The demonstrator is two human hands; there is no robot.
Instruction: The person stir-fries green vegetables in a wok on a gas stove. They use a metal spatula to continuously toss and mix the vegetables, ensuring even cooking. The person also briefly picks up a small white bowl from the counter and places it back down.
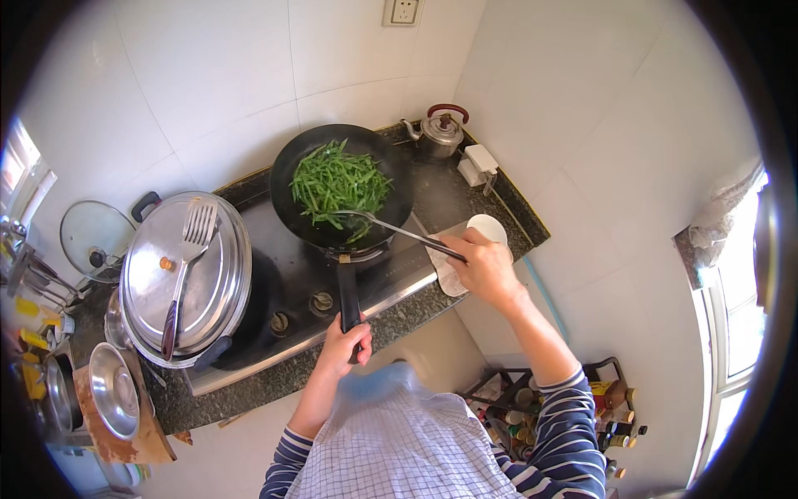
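Note:
A dark wok (399, 187) sits on the right part of the gas stove (262, 231). In it lies a heap of green vegetable strips (340, 178). My left hand (345, 346) is closed around the wok's black handle (348, 293), close to its end. With my right hand (483, 265) I grip the dark handle of a long metal spatula or ladle (405, 231). Its head reaches into the near side of the greens and is partly covered by them. Just beyond my right hand stands a small white bowl (488, 227), partly hidden by the fingers.
A large lidded steamer pot (149, 293) fills the stove's left side, a slotted turner (190, 249) across its lid. A kettle (441, 134) and white container (479, 163) stand in the back corner. A metal bowl (114, 390) rests on a cutting board (93, 424); bottles (614, 418) crowd a low rack.

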